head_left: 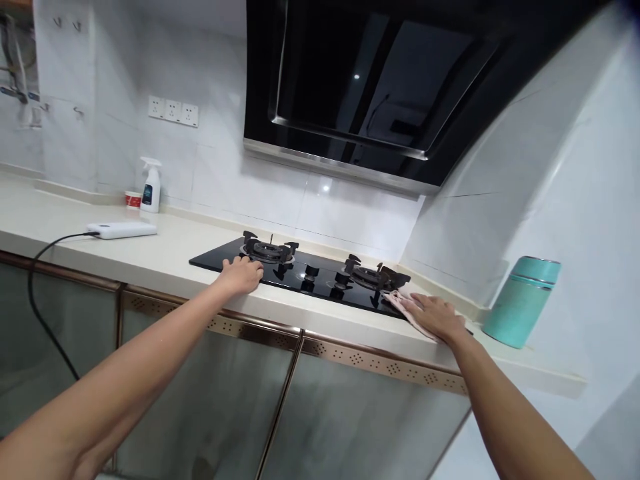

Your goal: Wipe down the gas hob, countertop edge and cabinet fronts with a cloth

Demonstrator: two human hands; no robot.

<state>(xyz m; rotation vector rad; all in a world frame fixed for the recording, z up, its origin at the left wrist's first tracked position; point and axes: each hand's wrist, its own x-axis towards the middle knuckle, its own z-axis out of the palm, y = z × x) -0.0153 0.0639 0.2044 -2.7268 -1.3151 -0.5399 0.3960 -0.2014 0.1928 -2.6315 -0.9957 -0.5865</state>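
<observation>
A black glass gas cooktop (325,297) with two burners is set in the pale countertop. My left hand (242,275) rests palm down at its front left edge, fingers apart and holding nothing. At the cooktop's right end, my right hand (434,315) presses on a light pink cloth (411,319). Part of the cloth lies under my palm and fingers, and its left edge reaches over the glass. Just behind the cloth stands the right burner (367,277). The left burner (269,251) is beyond my left hand. Two knobs sit between the burners.
A teal lidded canister (523,303) stands right of my right hand. On the left are a white power bank (123,230) with a black cable (33,287), a spray bottle (151,187) and a red-and-white cup (133,199). A black range hood (345,80) overhangs the cooktop.
</observation>
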